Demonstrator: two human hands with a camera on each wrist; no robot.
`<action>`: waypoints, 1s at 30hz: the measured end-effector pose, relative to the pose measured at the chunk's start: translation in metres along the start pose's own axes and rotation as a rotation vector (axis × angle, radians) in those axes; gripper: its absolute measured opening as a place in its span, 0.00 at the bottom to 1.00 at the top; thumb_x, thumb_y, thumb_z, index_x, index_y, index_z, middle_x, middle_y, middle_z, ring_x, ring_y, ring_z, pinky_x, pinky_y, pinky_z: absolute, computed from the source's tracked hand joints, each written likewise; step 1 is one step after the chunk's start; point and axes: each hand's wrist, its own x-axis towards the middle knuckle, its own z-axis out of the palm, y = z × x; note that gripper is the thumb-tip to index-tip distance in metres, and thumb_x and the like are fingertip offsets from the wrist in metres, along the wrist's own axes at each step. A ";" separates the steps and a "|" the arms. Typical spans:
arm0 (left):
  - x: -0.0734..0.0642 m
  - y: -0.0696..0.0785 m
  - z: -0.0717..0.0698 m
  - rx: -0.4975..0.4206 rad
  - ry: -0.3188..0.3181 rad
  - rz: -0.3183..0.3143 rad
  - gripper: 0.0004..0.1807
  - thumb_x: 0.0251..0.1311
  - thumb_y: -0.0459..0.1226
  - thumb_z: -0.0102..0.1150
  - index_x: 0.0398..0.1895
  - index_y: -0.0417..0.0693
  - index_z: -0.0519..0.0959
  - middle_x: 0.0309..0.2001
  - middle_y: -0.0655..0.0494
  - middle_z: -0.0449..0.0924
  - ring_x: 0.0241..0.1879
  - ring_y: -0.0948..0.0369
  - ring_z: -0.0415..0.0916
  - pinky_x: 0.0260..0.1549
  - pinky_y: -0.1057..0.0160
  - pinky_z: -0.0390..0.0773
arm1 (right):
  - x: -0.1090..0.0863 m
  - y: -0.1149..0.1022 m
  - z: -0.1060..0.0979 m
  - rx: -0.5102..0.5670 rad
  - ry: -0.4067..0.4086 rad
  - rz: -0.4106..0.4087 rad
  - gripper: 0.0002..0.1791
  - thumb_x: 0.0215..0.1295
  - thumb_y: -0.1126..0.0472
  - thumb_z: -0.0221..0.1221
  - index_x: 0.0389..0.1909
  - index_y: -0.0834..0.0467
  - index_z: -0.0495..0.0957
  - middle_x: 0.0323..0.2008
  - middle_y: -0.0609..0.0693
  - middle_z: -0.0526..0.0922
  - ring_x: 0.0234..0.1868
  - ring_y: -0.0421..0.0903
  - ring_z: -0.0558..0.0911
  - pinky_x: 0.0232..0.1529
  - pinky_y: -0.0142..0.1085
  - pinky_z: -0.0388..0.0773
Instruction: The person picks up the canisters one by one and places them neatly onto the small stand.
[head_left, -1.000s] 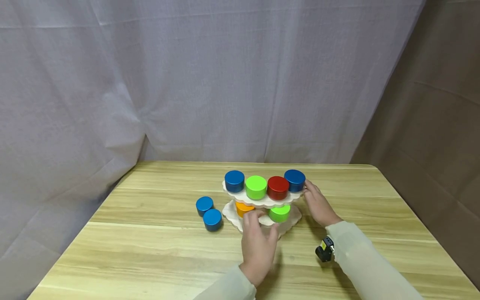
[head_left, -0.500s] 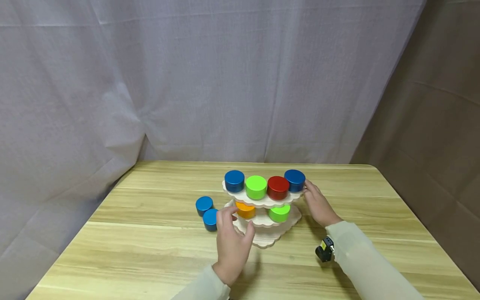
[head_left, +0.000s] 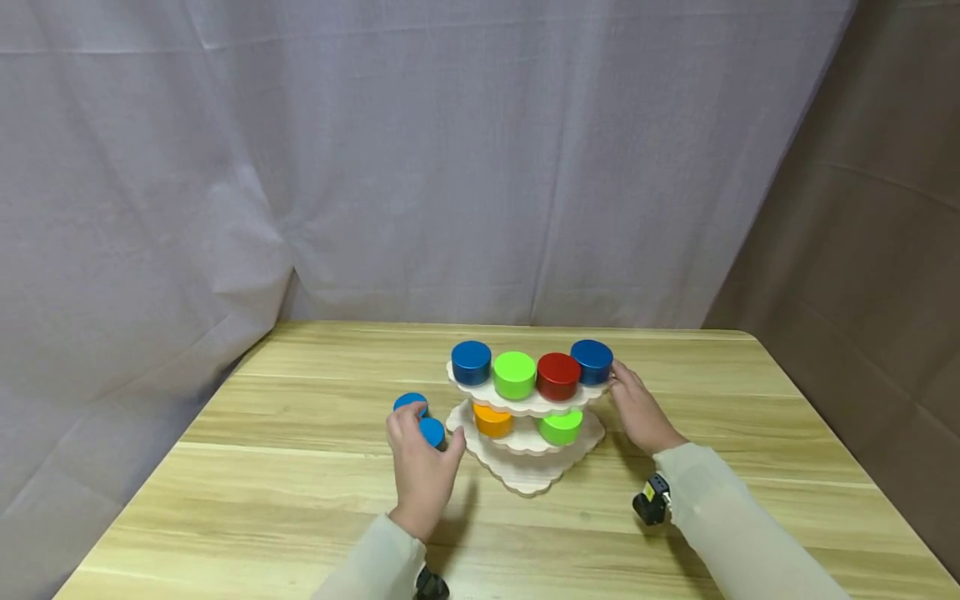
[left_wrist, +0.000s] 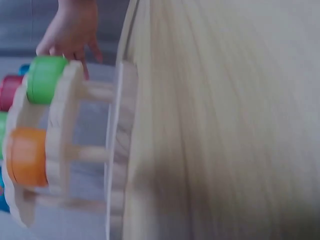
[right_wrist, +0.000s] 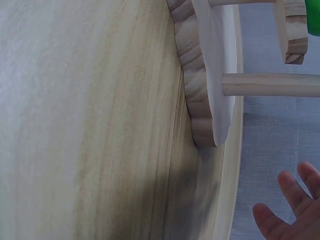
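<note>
A tiered wooden stand (head_left: pixel 527 477) with scalloped shelves is on the table. Its top shelf carries a blue cylinder (head_left: pixel 471 363), a light green cylinder (head_left: pixel 514 376), a red cylinder (head_left: pixel 558 377) and another blue cylinder (head_left: pixel 592 362). Orange (head_left: pixel 492 421) and green (head_left: pixel 560 427) cylinders sit one shelf lower. My left hand (head_left: pixel 423 471) reaches over two loose blue cylinders, with thumb and fingers apart on either side of the nearer cylinder (head_left: pixel 431 432); contact is unclear. Beside the top shelf's right end is my right hand (head_left: pixel 641 412), its fingers spread in the right wrist view.
The wooden table (head_left: pixel 285 500) extends on both sides of the stand. A grey cloth (head_left: pixel 420 167) hangs behind it, and a brownish cloth (head_left: pixel 862 250) hangs at the right. The farther loose blue cylinder (head_left: pixel 409 404) is partly covered by left-hand fingers.
My left hand has moved left from the front of the stand to the loose blue cylinders. My right hand has stayed beside the top shelf.
</note>
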 end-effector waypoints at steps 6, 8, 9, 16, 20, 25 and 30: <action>0.008 -0.013 -0.003 0.081 -0.064 -0.135 0.32 0.50 0.37 0.71 0.56 0.39 0.66 0.55 0.40 0.62 0.54 0.45 0.63 0.51 0.44 0.72 | 0.001 0.001 0.000 0.002 0.008 -0.012 0.30 0.77 0.53 0.30 0.74 0.62 0.51 0.70 0.70 0.53 0.71 0.68 0.52 0.67 0.63 0.49; 0.009 -0.017 -0.004 0.098 -0.088 -0.187 0.34 0.49 0.39 0.71 0.57 0.38 0.66 0.55 0.40 0.61 0.54 0.45 0.63 0.51 0.43 0.72 | 0.001 0.001 0.000 0.003 0.009 -0.008 0.30 0.77 0.53 0.30 0.74 0.62 0.50 0.70 0.70 0.53 0.71 0.68 0.52 0.66 0.64 0.49; 0.010 -0.019 -0.003 0.103 -0.097 -0.212 0.36 0.49 0.40 0.72 0.58 0.38 0.66 0.55 0.39 0.61 0.55 0.45 0.63 0.51 0.43 0.72 | 0.001 0.001 0.000 0.005 0.008 -0.006 0.30 0.77 0.53 0.30 0.74 0.62 0.50 0.70 0.70 0.53 0.71 0.68 0.51 0.66 0.64 0.48; 0.013 -0.030 -0.001 0.086 -0.124 -0.358 0.40 0.46 0.42 0.73 0.60 0.36 0.64 0.56 0.37 0.61 0.55 0.43 0.61 0.52 0.42 0.70 | 0.001 0.003 0.000 0.007 0.002 -0.002 0.30 0.77 0.52 0.30 0.74 0.62 0.49 0.71 0.69 0.52 0.71 0.68 0.50 0.67 0.64 0.47; 0.014 -0.034 0.002 0.052 -0.131 -0.420 0.42 0.45 0.42 0.74 0.61 0.34 0.63 0.56 0.36 0.60 0.56 0.41 0.60 0.54 0.40 0.68 | 0.000 0.004 0.001 0.003 0.006 -0.007 0.30 0.77 0.53 0.30 0.74 0.62 0.50 0.71 0.70 0.52 0.71 0.68 0.51 0.67 0.64 0.48; 0.014 -0.040 0.006 0.055 -0.146 -0.470 0.45 0.44 0.42 0.75 0.62 0.33 0.62 0.56 0.34 0.59 0.55 0.40 0.61 0.55 0.40 0.67 | 0.000 0.003 0.001 -0.006 0.006 -0.005 0.30 0.77 0.52 0.30 0.74 0.62 0.50 0.71 0.70 0.52 0.71 0.68 0.51 0.67 0.64 0.48; 0.012 -0.041 0.008 0.087 -0.159 -0.483 0.46 0.42 0.42 0.77 0.62 0.34 0.62 0.55 0.34 0.60 0.55 0.39 0.61 0.54 0.40 0.67 | 0.001 0.003 0.001 -0.005 0.006 -0.005 0.30 0.77 0.52 0.30 0.74 0.62 0.50 0.71 0.70 0.52 0.71 0.68 0.51 0.67 0.63 0.48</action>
